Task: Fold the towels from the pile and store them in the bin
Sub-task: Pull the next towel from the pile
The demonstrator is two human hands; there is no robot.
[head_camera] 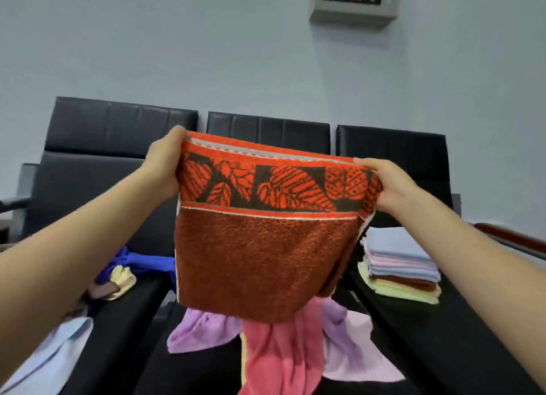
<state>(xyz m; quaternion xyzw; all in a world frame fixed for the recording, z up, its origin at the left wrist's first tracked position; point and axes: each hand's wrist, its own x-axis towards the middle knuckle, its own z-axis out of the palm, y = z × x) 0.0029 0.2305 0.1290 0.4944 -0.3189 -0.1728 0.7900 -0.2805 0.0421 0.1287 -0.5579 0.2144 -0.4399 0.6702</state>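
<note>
gripping the top corners of a doubled orange-brown towel (266, 246), the left hand (164, 165) and right hand (387, 184) hold it up, stretched flat above loose pink and purple towels (277, 353). a folded stack (401, 264) lies on the right seat (461, 329).

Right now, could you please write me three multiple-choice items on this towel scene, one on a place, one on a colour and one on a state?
1. Where is the stack of folded towels?
A. on the right seat
B. on the floor
C. on the wall box

2. What colour is the held towel?
A. blue
B. orange and brown
C. green

3. How is that towel held?
A. by one hand
B. lying flat on a seat
C. by both hands at its top corners

Answers: 1 A, it sits on the black seat at the right. 2 B, its leaf band is orange. 3 C, the left hand and the right hand pinch the corners.
</note>
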